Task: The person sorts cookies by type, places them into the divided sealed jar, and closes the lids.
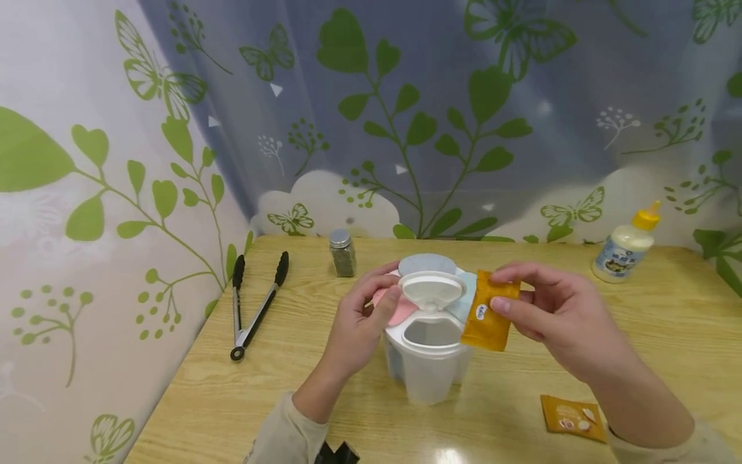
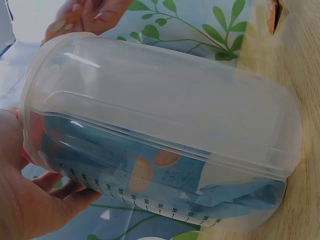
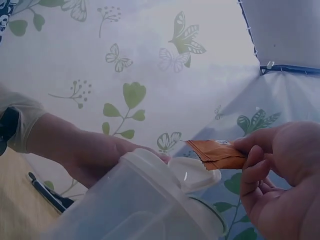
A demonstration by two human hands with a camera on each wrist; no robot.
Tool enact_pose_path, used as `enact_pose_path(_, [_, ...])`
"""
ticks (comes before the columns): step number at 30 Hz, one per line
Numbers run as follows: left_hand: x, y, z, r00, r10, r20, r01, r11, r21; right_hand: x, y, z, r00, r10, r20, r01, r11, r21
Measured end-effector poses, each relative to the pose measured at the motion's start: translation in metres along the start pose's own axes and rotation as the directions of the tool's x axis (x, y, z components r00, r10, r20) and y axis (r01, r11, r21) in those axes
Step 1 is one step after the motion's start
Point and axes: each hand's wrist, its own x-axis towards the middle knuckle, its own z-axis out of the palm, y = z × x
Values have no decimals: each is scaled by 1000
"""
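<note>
A translucent storage container [image 1: 429, 380] stands on the table, with pink, blue and grey lids around its top. Its white front flap [image 1: 431, 291] is flipped up over an open compartment. My left hand [image 1: 361, 319] grips the container's left rim, thumb near the pink lid [image 1: 400, 310]. Between thumb and fingers, my right hand [image 1: 559, 316] pinches an orange sachet [image 1: 489, 325], held just right of the opening. Through the container's wall in the left wrist view, a blue packet [image 2: 105, 150] shows inside one compartment. Another orange sachet [image 1: 565, 419] lies near my right wrist.
Black-handled metal tongs [image 1: 262, 310] lie spread at the left of the wooden table [image 1: 197, 399]. Behind the container stands a small spice jar [image 1: 343, 258] with a silver lid. A yellow-capped bottle [image 1: 621, 254] stands at the back right. A leaf-patterned curtain [image 1: 429, 161] hangs behind the table.
</note>
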Motion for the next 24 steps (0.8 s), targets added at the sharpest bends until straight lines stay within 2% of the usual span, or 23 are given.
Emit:
enact_pose_path(3, [1, -1, -1, 1000, 16, 4, -16, 1000, -5, 7, -6, 14, 998, -10, -65, 8, 999, -36])
enact_pose_path(5, [1, -1, -1, 1000, 17, 6, -17, 1000, -6, 10, -8, 22, 997, -16, -73, 11, 998, -62])
enact_pose_path(9, [0, 0, 0, 1000, 8, 9, -8, 1000, -4, 11, -9, 34, 998, -59, -19, 56, 990, -132])
enact_pose_path(14, [-1, 0, 1, 1000, -4, 8, 4, 1000, 6, 8, -5, 41, 993, -108, 43, 115, 961, -251])
enact_pose_path(19, [-1, -1, 1, 1000, -5, 5, 5, 1000, 15, 5, -2, 43, 991, -106, 83, 128, 933, -336])
enact_pose_path(24, [0, 0, 0, 1000, -1, -1, 1, 1000, 10, 2, -1, 41, 991, -76, 109, 110, 931, -347])
